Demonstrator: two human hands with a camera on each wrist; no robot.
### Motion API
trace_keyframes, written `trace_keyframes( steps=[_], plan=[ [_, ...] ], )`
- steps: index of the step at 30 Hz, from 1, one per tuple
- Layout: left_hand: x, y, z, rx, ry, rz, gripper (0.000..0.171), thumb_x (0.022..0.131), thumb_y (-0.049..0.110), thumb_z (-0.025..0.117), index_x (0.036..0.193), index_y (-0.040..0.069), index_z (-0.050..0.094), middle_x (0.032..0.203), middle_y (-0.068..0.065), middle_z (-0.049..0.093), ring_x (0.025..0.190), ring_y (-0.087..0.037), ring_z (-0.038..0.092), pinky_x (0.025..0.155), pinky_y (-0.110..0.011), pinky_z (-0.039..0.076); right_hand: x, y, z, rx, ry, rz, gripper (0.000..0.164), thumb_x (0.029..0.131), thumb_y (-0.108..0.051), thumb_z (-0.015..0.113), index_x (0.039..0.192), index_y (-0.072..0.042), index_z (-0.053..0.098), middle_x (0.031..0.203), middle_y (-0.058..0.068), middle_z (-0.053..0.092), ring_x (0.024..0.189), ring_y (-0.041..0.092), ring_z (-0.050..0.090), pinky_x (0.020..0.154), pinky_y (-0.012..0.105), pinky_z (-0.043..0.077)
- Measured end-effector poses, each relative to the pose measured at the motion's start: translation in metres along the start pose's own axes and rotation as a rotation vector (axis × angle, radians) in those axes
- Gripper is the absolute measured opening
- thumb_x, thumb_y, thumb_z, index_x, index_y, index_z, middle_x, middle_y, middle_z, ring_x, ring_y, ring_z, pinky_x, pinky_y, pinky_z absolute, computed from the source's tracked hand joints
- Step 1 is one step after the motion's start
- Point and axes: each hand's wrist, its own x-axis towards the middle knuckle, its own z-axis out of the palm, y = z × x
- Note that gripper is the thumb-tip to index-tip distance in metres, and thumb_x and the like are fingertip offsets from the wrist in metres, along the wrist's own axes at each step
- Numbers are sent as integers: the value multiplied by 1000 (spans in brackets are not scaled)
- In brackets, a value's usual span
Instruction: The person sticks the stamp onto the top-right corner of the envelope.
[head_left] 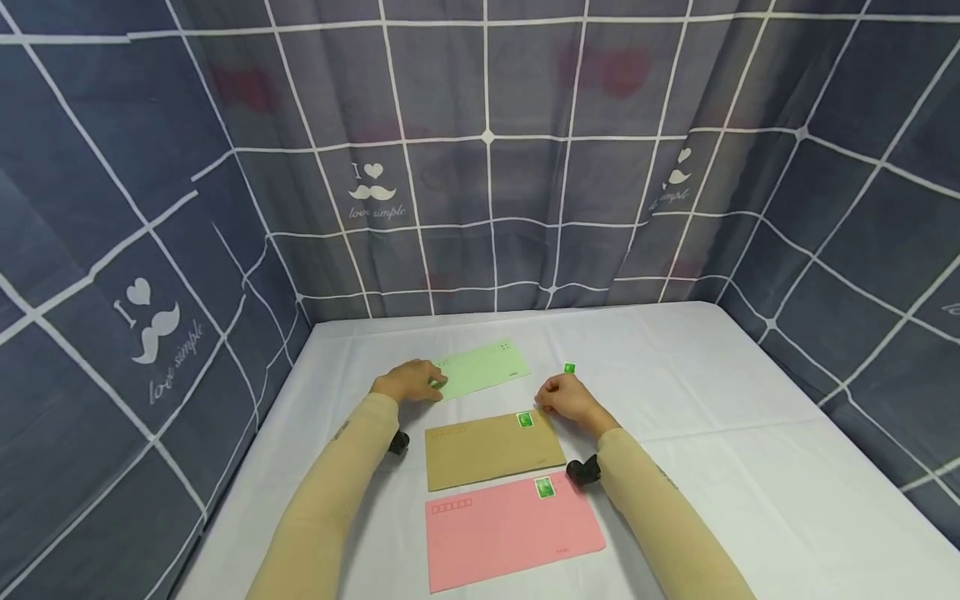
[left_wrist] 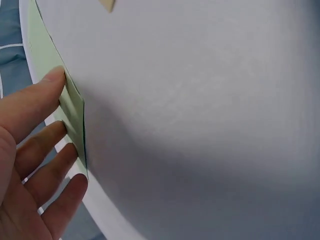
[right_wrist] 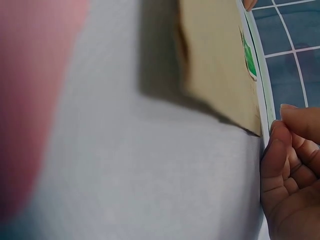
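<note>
My left hand (head_left: 411, 381) is at the left end of a light green envelope (head_left: 486, 369) that lies on the white table. Its thumb lies on the envelope by the near edge, and its other fingers touch the left end in the left wrist view. Beyond the right corner of a brown envelope (head_left: 491, 454) is my right hand (head_left: 572, 400), fingers curled, thumb and forefinger tips close together. Nothing shows between these tips in the right wrist view. A small green stamp (head_left: 570, 367) lies just behind the right hand. The brown envelope bears a green stamp (head_left: 525, 420) near its upper right corner.
A pink envelope (head_left: 513, 529) with a green stamp (head_left: 544, 487) at its upper right lies nearest me, below the brown one. The white cloth (head_left: 720, 400) covers the table. Dark checked curtains (head_left: 450, 183) stand around the back and both sides.
</note>
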Motion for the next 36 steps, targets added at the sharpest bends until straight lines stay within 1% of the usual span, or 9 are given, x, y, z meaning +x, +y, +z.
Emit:
trace_keyframes(
  steps=[3,10,16,19,22,26,30,36],
  plan=[
    [2,-1,0,0,-10,-11,48,91,31,74,136,17,64,150,-11,52,141,-36,45,117,-53,37,1,0,0,-2,1,-5,9,91,-5,65,84,-1,69,70,2,59,69,13,53,62,22,46],
    [3,0,-3,-10,-10,13,47,93,30,73,136,15,63,151,-11,51,142,-36,45,118,-51,36,2,-2,-4,-22,6,-12,11,92,-5,66,82,0,67,75,3,63,69,12,53,62,22,46],
    [8,1,-8,-11,-14,22,47,94,30,71,138,15,62,153,-10,49,144,-36,41,119,-52,33,4,-5,-12,-3,-8,-37,11,93,-5,64,84,1,67,71,3,59,68,14,51,62,23,45],
    [6,1,-6,-7,-22,9,48,93,30,71,138,16,62,154,-10,48,145,-36,41,120,-52,33,3,-4,-11,1,-24,-39,11,93,-5,64,85,2,67,72,4,59,68,14,52,62,24,45],
    [3,-1,-3,-12,-26,4,48,93,30,72,137,15,62,153,-10,49,144,-37,42,119,-52,33,3,-1,-10,0,-38,-31,12,94,-5,64,83,0,66,76,4,62,70,13,54,63,24,48],
    [2,-1,-1,-28,-11,10,47,93,30,72,137,16,63,153,-10,50,144,-37,42,119,-53,33,3,1,-13,-8,-18,-26,11,93,-4,65,82,-1,65,81,5,64,72,14,55,64,24,48],
    [-1,0,1,-35,-12,-1,47,92,31,72,137,16,63,153,-9,50,144,-37,41,119,-54,33,1,4,-19,-17,1,-29,9,93,-4,65,87,3,67,82,5,63,73,13,55,65,23,48],
    [-6,3,2,-30,-11,-14,47,92,31,73,136,17,64,152,-8,50,145,-37,40,119,-54,33,1,2,-31,-47,21,-27,12,95,-7,64,96,4,70,81,4,62,72,13,54,66,24,49]
  ],
)
